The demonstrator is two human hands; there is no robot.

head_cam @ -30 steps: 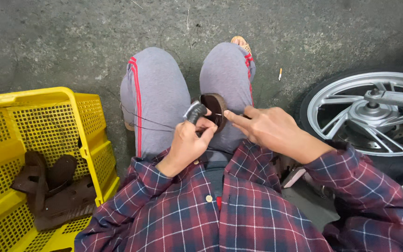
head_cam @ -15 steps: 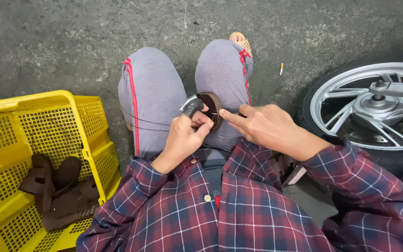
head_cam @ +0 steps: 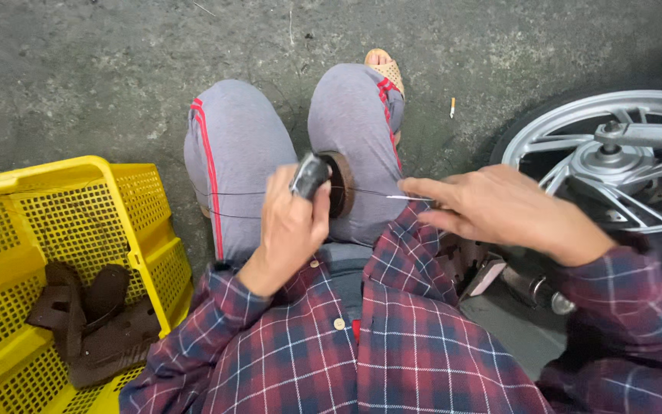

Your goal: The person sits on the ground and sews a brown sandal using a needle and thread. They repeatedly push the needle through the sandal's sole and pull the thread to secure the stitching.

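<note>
**Two hands, one brown piece, one needle over a concrete floor**

A seated person in a red-and-blue plaid shirt and grey trousers with red side stripes works over their own knees. The left hand (head_cam: 289,226) is closed around one round brown leather-like piece (head_cam: 340,184) backed by a dark grey fitting (head_cam: 309,175), held upright just above the thumb. The right hand (head_cam: 499,207), well apart to the right of it, has its fingers loosely curled and pinches one thin silver needle (head_cam: 408,198) between thumb and forefinger, the tip pointing left toward the piece. One dark thread (head_cam: 231,193) runs from the piece leftward across the left thigh; how it ends cannot be told.

Left of and below the left hand stands one yellow perforated plastic crate (head_cam: 147,207), holding several dark brown strap-like pieces (head_cam: 93,322); their exact number cannot be told. Right of the right hand lies one silver spoked motorcycle wheel with a black tyre (head_cam: 576,126). Beyond both hands, one foot in a tan sandal (head_cam: 385,69) rests on the grey concrete floor (head_cam: 116,61), with one cigarette butt (head_cam: 452,107) nearby.
</note>
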